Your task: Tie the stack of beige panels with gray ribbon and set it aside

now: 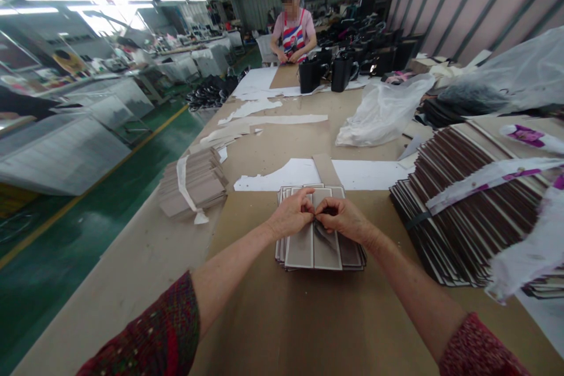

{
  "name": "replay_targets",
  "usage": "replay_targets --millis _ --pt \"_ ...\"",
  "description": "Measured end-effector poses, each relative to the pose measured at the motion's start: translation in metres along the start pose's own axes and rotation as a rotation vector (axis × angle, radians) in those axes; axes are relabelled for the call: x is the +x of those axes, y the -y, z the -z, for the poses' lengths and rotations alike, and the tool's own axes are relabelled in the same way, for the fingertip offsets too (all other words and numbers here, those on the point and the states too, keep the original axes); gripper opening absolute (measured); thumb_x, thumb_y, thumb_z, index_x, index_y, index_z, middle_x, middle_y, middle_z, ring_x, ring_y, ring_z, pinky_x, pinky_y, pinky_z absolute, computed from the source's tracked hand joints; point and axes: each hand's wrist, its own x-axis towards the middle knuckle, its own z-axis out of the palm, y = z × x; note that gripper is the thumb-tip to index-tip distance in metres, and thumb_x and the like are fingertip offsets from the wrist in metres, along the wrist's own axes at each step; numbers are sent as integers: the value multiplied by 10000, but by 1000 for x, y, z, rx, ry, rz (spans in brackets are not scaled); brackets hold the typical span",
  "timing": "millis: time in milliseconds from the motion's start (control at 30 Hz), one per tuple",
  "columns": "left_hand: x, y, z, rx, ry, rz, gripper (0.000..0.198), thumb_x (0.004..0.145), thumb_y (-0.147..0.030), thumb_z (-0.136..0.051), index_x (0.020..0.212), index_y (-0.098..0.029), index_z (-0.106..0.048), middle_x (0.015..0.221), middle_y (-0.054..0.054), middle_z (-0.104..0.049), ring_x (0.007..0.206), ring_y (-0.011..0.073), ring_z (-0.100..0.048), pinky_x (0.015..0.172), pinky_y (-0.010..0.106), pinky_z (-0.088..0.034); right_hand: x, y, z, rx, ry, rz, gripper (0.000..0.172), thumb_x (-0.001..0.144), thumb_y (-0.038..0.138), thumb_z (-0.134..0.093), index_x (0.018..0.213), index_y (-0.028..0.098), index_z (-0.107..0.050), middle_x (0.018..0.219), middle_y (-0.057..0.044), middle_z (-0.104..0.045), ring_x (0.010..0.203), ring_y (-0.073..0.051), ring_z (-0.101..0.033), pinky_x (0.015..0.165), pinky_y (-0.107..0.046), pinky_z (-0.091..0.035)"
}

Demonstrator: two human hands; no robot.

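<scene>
A stack of flat grey-beige panels with pale edges (299,249) lies on the table in front of me, its pieces slightly fanned. Over its middle, my left hand (293,211) is closed, thumb and index finger pinched together. My right hand (343,218) pinches at the same spot, its fingertips almost meeting those of the left. What the fingertips hold is too small to make out. A dark patch, either a thin strip or a shadow, shows on the panel under my right fingers.
A tied bundle of beige panels (191,185) lies left. At right stands a large bundle of dark-edged panels (480,188) bound with a white strip. White paper (282,175), a clear plastic bag (379,108) and black boxy items (341,70) lie beyond. A person in an apron (294,35) works opposite.
</scene>
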Motion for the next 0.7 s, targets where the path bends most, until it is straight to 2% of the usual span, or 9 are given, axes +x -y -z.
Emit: replay_targets --millis 100,200,267,400,500,600,700 --pt "-1 1 -1 8 -9 -6 651 691 -131 -603 1314 -155 -416 756 -48 -613 695 102 -523 680 248 -393 -3 4 -2 -149 -39 78 142 781 279 -529 894 191 -534 634 39 -561 510 -111 -508 496 -239 -413" --pt "-2 0 -1 20 -20 -17 633 701 -142 -606 1307 -148 -421 752 -41 -610 708 110 -527 691 255 -397 -8 10 -4 -402 -125 189 108 798 186 -513 885 203 -573 777 9 -619 683 -138 -551 644 -277 -403" --pt "-2 0 -2 25 -33 -26 596 712 -141 -590 1286 -149 -429 745 -40 -605 713 112 -532 699 259 -403 -11 13 -7 -590 -162 240 118 822 157 -507 894 202 -588 873 -14 -635 768 -163 -555 687 -300 -356" --pt "-3 3 -5 20 -61 -45 520 721 -134 -568 1222 -171 -434 737 -49 -603 688 103 -539 700 256 -416 -15 16 -17 -881 -243 244 108 895 179 -462 926 168 -564 896 -63 -605 700 -188 -531 605 -326 -230" --pt "-3 5 -6 11 -65 -61 484 724 -143 -575 1186 -182 -433 728 -55 -598 667 99 -548 683 247 -430 -16 13 -24 -1014 -306 231 123 928 206 -454 898 162 -564 881 -69 -586 664 -194 -518 583 -340 -185" --pt "-4 4 -3 23 -44 -87 409 748 -149 -556 1150 -165 -484 762 -28 -623 709 111 -578 719 257 -455 -16 8 -26 -1082 -328 252 152 963 223 -428 911 164 -558 899 -59 -578 677 -188 -527 578 -342 -213" --pt "-4 -1 5 70 13 -128 308 795 -160 -515 1086 -168 -615 853 16 -669 808 139 -603 794 286 -461 -17 3 -25 -1092 -349 275 201 1001 255 -375 934 160 -540 930 -53 -575 729 -174 -548 614 -321 -293"
